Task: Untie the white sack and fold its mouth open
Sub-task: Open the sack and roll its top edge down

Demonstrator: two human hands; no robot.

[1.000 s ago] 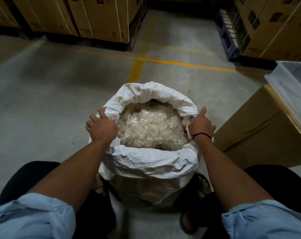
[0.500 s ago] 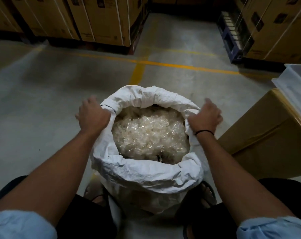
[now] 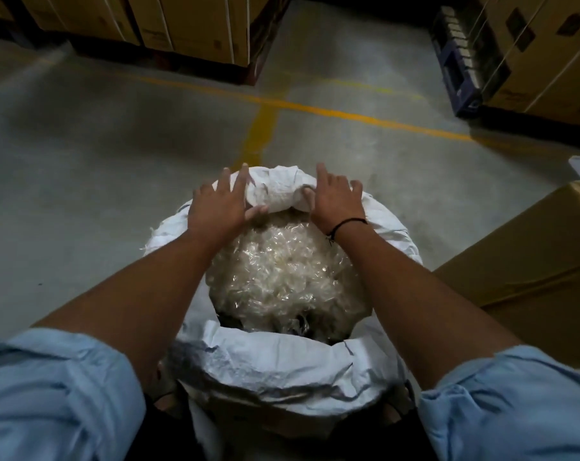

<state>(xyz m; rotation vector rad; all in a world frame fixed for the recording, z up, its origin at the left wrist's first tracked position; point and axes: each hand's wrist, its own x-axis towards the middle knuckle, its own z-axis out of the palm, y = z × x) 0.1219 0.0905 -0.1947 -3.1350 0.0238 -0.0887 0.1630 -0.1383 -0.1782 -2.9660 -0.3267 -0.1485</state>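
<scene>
White sack (image 3: 282, 371) stands on the concrete floor (image 3: 99, 181) right in front of the seated person, between the knees, its mouth already open and its rim turned outward into a thick rolled cuff. Nearest the camera, two light-blue sleeves (image 3: 49, 394) are pushed up past the elbows, and both forearms reach forward over the sack. Inside it lies a heap of crinkled clear plastic pieces (image 3: 282, 271), filling it nearly to the rim. At the far side of the mouth, the left hand (image 3: 220, 204) lies flat with fingers spread over the rolled edge, thumb tucked under the fold on the inner side. The right hand (image 3: 336, 201), with a thin black cord at the wrist, presses on the same far rim just beside it, fingers extended and thumb against the bunched fabric; neither hand is closed into a fist. To the right sits a brown cardboard box (image 3: 531, 261). Farther off, yellow floor lines (image 3: 315, 109) cross the concrete, and stacked cartons (image 3: 188, 24) stand on pallets along the back.
</scene>
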